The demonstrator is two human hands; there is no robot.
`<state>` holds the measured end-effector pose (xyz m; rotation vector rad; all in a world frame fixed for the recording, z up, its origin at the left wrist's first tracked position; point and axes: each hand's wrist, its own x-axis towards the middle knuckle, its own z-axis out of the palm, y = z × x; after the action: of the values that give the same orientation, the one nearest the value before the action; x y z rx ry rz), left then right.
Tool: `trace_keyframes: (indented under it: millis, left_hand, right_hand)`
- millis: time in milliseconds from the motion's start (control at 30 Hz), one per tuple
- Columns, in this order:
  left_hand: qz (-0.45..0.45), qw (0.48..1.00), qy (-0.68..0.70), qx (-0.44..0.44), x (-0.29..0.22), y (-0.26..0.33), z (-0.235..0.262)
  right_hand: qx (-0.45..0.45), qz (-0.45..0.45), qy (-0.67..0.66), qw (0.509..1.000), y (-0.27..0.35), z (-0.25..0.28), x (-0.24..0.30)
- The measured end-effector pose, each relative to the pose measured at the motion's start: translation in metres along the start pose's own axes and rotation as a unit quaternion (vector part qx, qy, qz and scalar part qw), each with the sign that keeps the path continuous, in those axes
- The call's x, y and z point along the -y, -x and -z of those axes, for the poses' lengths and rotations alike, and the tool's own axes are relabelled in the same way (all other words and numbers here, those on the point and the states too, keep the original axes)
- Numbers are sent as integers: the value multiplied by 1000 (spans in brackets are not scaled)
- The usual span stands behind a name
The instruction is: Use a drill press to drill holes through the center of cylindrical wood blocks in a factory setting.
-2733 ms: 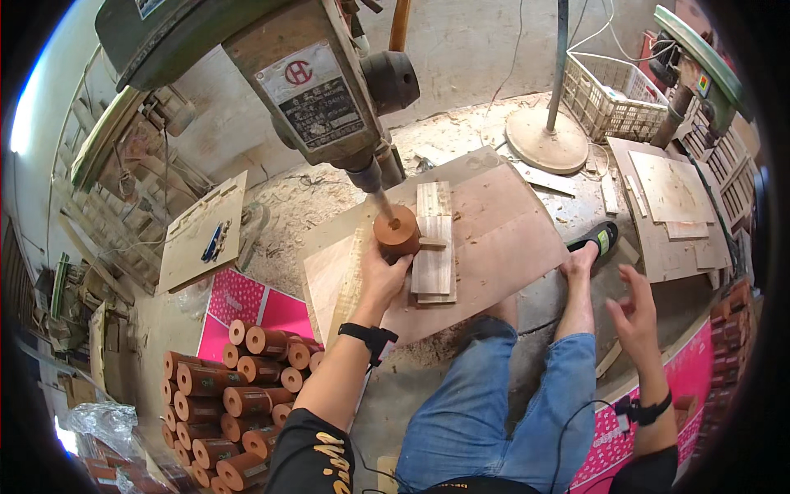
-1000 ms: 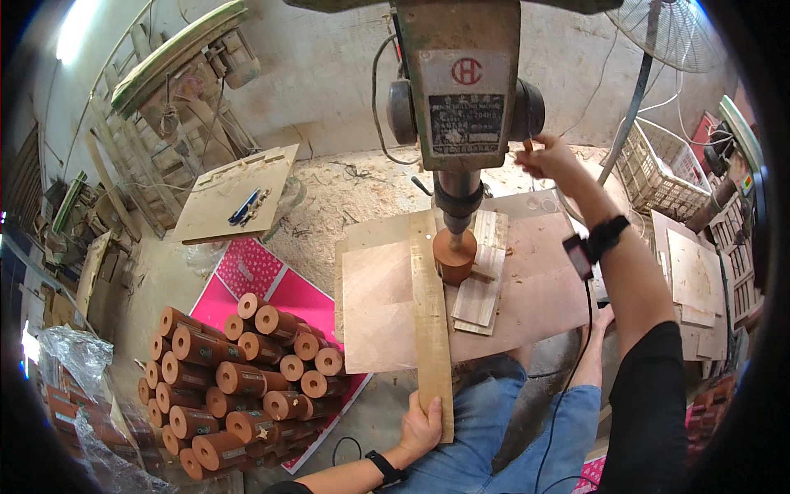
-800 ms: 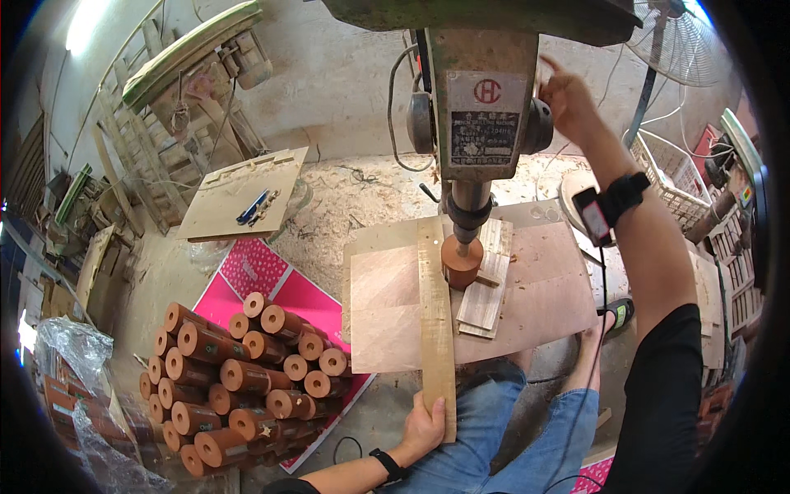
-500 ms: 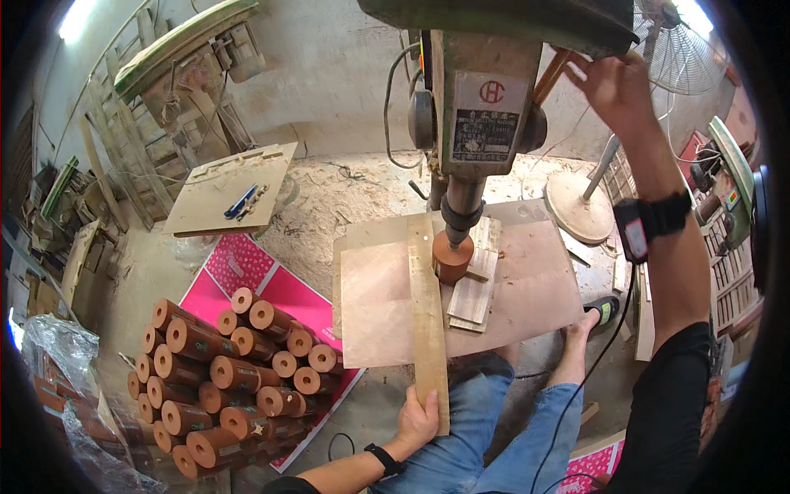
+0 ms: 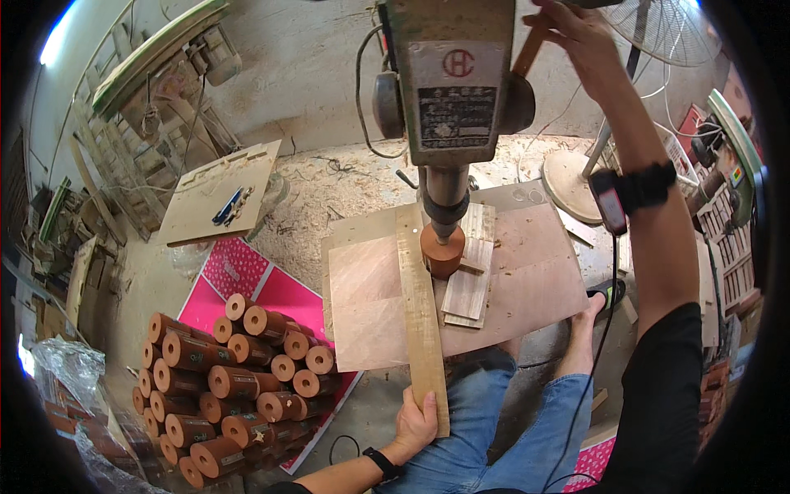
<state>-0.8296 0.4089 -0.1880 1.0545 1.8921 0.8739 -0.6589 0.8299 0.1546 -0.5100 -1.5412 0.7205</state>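
Right hand [image 5: 576, 41] now up at 1 o'clock, grip clenched round the wooden feed handle [image 5: 527, 51] of the drill press [image 5: 448, 78]; a second ago it was lower, just reaching the machine's side. Left hand [image 5: 415, 424] unchanged at 6 o'clock, grasping the near end of the long wooden strip [image 5: 420, 321] laid across the plywood desk [image 5: 370, 305]. Round brown wood block [image 5: 443, 251] sits under the spindle at centre, bit seemingly touching its top. Reads as drilling under way. Stack of wooden cylinders [image 5: 230, 383] at 8 o'clock on the floor.
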Motion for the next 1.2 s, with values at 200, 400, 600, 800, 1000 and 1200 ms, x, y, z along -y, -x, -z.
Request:
trace_keyframes:
  millis: [200,400,600,800,1000,1200]
  left_hand:
    - [-28,999,1,-28,4,1,-3]
    - [-28,999,-13,-37,5,0,-7]
    - [-28,999,12,-33,9,-1,-5]
    - [-46,998,26,-41,1,0,-4]
    - [-46,998,24,-46,2,-1,-5]
    - [-40,999,16,-33,4,-2,-4]
  right_hand:
    - [32,-133,-20,990,-2,-5,-82]
    - [42,-327,-142,933,71,2,-161]
    - [17,-439,-46,897,146,-2,-105]
    - [96,-416,148,892,198,-1,-39]
    - [178,-311,398,844,204,-8,27]
    - [171,-170,571,785,217,-12,71]
